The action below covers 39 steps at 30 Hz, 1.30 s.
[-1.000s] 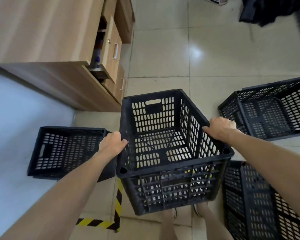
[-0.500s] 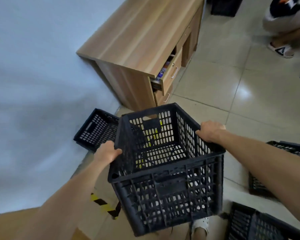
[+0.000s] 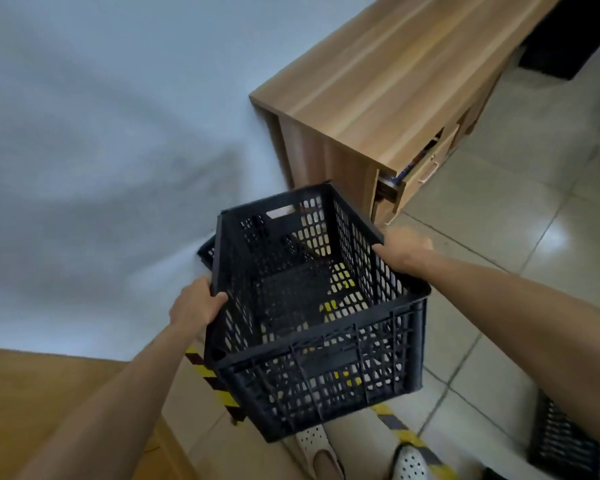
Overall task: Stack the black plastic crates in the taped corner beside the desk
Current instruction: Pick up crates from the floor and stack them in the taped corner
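Crate (image 3: 312,306), black perforated plastic, carried in the air above the floor, mouth upward and tilted slightly. Left hand (image 3: 196,303) grips the left rim, fingers curled over its edge; right hand (image 3: 404,245) lies against the right rim, blurred, so its exact finger hold cannot be told, though it appears to clasp the wall. The 2 hands sit on opposite sides of the load. Beneath and beyond the carried crate, a second crate (image 3: 207,252) shows only as a dark corner at the foot of the wall (image 3: 101,150), just beside the wooden desk (image 3: 395,84). Yellow-and-black floor tape (image 3: 400,431) marks the corner and is partly visible through the lattice. Step in hand, as judged: transport toward the taped corner. The next move likely calls for squaring the carried crate over the second crate, levelling it, then lowering until the base seats on that rim. Another crate (image 3: 565,441) lies at lower right.
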Motion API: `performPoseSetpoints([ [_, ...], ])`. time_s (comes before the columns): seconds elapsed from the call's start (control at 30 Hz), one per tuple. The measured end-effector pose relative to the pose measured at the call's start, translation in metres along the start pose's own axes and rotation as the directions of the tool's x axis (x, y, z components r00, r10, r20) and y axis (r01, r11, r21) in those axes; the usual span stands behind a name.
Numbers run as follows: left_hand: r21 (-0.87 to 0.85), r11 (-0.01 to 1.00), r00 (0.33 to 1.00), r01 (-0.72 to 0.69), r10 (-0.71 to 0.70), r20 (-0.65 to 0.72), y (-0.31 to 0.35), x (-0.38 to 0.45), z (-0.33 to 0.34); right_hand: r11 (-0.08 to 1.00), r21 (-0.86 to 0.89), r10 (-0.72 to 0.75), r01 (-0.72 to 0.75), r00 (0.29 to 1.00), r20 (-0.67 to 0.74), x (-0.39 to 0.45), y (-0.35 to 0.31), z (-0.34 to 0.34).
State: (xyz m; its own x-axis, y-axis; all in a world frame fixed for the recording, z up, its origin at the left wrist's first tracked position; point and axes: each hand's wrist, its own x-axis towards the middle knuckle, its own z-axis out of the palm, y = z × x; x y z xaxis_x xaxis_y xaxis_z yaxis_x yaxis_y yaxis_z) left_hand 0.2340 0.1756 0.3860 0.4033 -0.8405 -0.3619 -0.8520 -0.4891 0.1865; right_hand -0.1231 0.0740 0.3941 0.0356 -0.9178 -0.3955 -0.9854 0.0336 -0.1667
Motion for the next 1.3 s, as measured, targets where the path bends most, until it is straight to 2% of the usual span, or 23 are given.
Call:
performPoseSetpoints([
  [0.23,-0.063,0.989,0.986,0.13,-0.136,-0.092,-0.063,0.06,0.029,0.994,0.085,-0.062,0.064,0.998,-0.021,0.066,-0.082,0.061],
  [0.53,-0.263,0.954,0.961,0.143,-0.198,-0.195,-0.113,0.134,0.096,0.994,0.098,-0.046,0.053,0.997,-0.069,0.141,-0.127,0.137],
  [0.93,-0.407,0.897,0.913,0.17,-0.299,-0.278,-0.108,0.187,0.143,0.984,0.018,-0.174,0.178,0.976,-0.134,0.228,-0.147,0.146],
  [1.3,-0.501,0.799,0.8,0.332,-0.52,-0.299,-0.071,0.213,0.168,0.941,-0.017,-0.338,0.338,0.935,-0.111,0.313,-0.159,0.144],
])
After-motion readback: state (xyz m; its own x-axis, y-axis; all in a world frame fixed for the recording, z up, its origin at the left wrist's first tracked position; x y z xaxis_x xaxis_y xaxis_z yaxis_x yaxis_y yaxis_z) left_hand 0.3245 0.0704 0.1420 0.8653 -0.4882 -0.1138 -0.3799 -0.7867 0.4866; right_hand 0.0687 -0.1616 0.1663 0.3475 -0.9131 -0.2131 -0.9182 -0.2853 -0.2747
